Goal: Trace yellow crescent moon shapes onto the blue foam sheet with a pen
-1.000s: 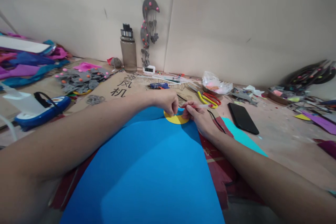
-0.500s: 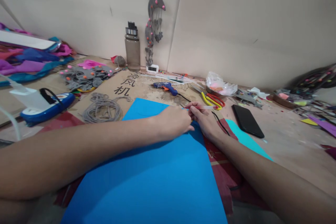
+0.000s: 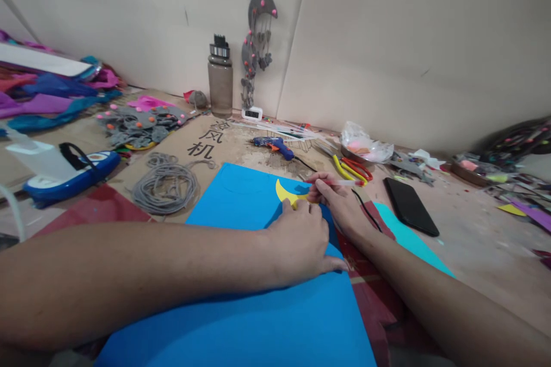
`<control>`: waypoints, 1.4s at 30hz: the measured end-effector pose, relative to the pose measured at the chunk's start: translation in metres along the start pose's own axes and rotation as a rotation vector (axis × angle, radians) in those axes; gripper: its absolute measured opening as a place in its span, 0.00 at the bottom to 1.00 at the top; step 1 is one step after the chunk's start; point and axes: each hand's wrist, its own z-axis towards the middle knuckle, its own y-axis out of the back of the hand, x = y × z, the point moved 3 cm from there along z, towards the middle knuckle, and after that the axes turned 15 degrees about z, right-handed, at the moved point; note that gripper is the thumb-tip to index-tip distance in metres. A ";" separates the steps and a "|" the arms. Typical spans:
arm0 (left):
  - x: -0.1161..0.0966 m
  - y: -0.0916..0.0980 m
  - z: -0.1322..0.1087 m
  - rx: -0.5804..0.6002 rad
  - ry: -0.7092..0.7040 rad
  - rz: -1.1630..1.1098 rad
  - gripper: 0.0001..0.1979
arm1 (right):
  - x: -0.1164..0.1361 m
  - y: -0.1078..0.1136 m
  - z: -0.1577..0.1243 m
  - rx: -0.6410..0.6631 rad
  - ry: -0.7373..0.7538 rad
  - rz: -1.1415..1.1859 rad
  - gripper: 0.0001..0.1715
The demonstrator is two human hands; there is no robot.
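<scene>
Yellow crescent-shaped card (image 3: 284, 194) sits on broad blue sheet (image 3: 236, 200): likely light, bendy, best pinned by its rim; left hand (image 3: 301, 241) presses it, grip unclosed; right hand (image 3: 338, 200) clasps slim red-and-clear pen-like stick (image 3: 345, 183).

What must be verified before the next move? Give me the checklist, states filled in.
1. Blue sheet under the left hand: ok.
2. Yellow crescent on the sheet, left fingertips at its edge: ok.
3. Pen in the right hand: ok.
4. Whole crescent outline in view: not ok, hands cover part.
5. Pen tip touching the crescent: cannot tell.
6. Glue gun off the sheet: ok.
</scene>
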 end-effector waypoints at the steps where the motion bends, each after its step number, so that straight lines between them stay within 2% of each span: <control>1: 0.000 -0.001 0.000 0.002 0.000 -0.011 0.41 | -0.001 0.000 0.000 -0.001 0.001 0.008 0.17; 6: 0.001 0.000 -0.001 0.004 -0.014 -0.033 0.41 | 0.000 0.000 0.000 0.000 -0.021 0.071 0.16; 9: 0.003 0.003 -0.001 0.030 -0.019 -0.047 0.39 | 0.015 -0.004 0.000 0.011 0.011 0.045 0.15; 12: 0.003 0.005 -0.001 0.057 -0.028 -0.051 0.38 | 0.035 -0.017 0.002 0.090 0.090 -0.031 0.15; 14: 0.003 0.005 -0.001 0.050 -0.026 -0.048 0.38 | 0.040 -0.028 0.007 0.169 0.085 -0.074 0.15; 18: 0.001 0.002 -0.002 0.022 -0.016 -0.028 0.39 | 0.029 -0.043 0.021 0.283 -0.002 -0.146 0.18; 24: 0.003 0.002 -0.001 0.026 -0.015 -0.019 0.41 | 0.009 -0.041 0.035 0.287 -0.025 -0.145 0.18; 29: 0.004 0.006 -0.001 0.054 -0.035 -0.008 0.41 | 0.011 -0.044 0.037 0.317 -0.026 -0.237 0.17; 35: 0.004 0.007 -0.002 0.072 -0.024 -0.029 0.40 | 0.014 -0.050 0.039 0.392 0.061 -0.373 0.16; 42: 0.003 0.006 -0.001 0.070 -0.021 -0.036 0.40 | 0.013 -0.050 0.038 0.385 0.066 -0.421 0.16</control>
